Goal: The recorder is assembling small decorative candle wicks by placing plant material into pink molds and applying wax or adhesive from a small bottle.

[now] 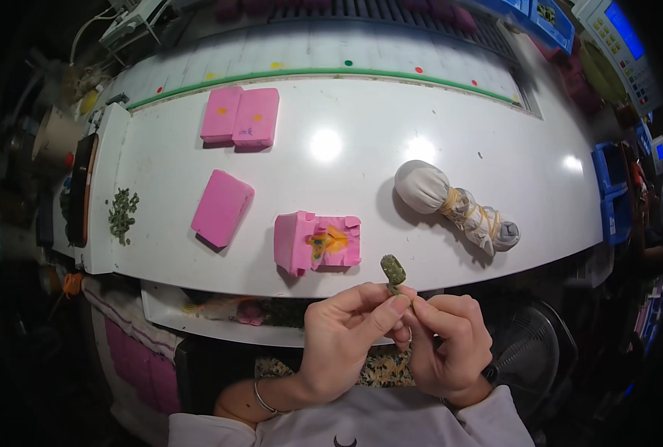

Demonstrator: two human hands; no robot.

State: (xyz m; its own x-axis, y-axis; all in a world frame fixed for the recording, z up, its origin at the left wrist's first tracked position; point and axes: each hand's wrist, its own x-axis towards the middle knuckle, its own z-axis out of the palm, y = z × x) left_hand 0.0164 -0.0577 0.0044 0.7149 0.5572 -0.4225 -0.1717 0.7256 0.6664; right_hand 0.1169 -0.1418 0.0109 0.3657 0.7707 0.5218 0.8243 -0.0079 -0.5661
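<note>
Just past the table's front edge, my left hand (pixel 335 343) and my right hand (pixel 450 339) meet, fingertips pinched together. Between them is a small dark green wax-like piece (pixel 393 270), its broad rounded end up and its thin stem down in the fingers. My left thumb and forefinger grip the stem; the right thumb and forefinger close on it from the other side, hiding its lower end. Left of the hands, on the table, lies a pink rubber mould (pixel 287 242) with an opened, notched inside stained yellow and green.
Another pink block (pixel 223 208) lies farther left, with a pair of pink blocks (pixel 257 119) behind it. A white cloth bag tied with bands (pixel 421 186) rests at right. Green scraps (pixel 123 212) lie at the left edge. Below the tabletop is an open drawer (pixel 167 309).
</note>
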